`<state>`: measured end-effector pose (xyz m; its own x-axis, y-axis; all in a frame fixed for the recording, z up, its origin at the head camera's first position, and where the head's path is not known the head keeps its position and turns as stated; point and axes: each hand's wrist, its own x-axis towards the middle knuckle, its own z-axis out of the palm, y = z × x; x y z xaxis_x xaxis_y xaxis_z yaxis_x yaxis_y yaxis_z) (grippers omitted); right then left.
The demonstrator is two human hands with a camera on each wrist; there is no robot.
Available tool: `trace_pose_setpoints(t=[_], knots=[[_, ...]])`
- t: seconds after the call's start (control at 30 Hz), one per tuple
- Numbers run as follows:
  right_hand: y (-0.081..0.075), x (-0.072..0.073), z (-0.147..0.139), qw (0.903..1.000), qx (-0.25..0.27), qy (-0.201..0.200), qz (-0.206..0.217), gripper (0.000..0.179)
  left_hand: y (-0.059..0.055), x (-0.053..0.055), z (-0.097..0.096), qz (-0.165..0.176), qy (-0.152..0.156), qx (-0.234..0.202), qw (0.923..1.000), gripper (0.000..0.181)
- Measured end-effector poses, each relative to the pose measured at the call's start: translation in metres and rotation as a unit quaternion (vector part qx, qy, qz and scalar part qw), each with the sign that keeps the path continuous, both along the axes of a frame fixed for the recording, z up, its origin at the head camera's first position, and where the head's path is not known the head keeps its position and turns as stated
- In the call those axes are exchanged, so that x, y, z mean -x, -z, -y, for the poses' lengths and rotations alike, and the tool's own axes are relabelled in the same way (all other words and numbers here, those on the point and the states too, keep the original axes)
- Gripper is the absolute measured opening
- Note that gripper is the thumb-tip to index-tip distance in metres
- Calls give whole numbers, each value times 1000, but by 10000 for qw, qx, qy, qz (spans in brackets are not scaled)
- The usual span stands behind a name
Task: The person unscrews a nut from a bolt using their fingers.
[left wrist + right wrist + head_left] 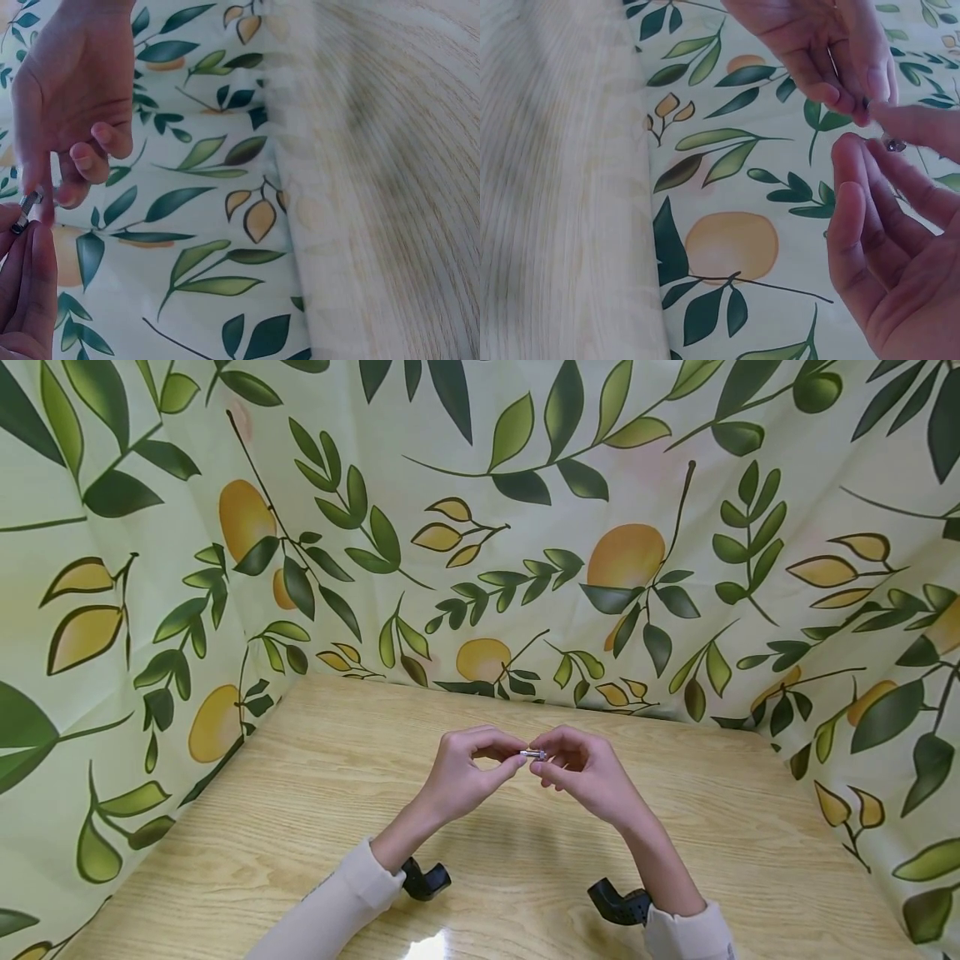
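In the head view a small shiny metallic cylinder (533,754) is held in the air above the table, between the fingertips of both hands. My left hand (480,772) pinches its left end between thumb and fingers. The right hand (585,768) pinches the other end, its remaining fingers loosely bent. From the left wrist the silver cylinder (28,208) appears slanted, with a dark end near the left fingertips. Only a shiny end of the cylinder (894,144) shows in the right wrist view; fingers hide the rest. Its exact kind is too small to tell.
A light wood-grain table (337,752) lies beneath the hands. Leaf-and-fruit patterned cloth (465,602) stands along the back and both sides. Black curved mounts (426,880) protrude at both wrists. A bright reflection shows on the tabletop near the front.
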<state>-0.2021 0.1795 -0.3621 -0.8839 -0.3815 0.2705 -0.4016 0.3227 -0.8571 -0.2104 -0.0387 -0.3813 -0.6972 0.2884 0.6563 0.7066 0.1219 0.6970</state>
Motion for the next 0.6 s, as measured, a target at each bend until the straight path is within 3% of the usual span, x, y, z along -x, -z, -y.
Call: trace_pose_setpoints(t=[0.2, 0.6], knots=[[0, 1, 0, 9998, -115, -30, 179, 20, 1, 0, 0, -114, 16, -29, 9999, 9], [0, 1, 1, 9997, 165, 1, 160, 17, 1, 0, 1, -41, -7, 3, 10000, 10]])
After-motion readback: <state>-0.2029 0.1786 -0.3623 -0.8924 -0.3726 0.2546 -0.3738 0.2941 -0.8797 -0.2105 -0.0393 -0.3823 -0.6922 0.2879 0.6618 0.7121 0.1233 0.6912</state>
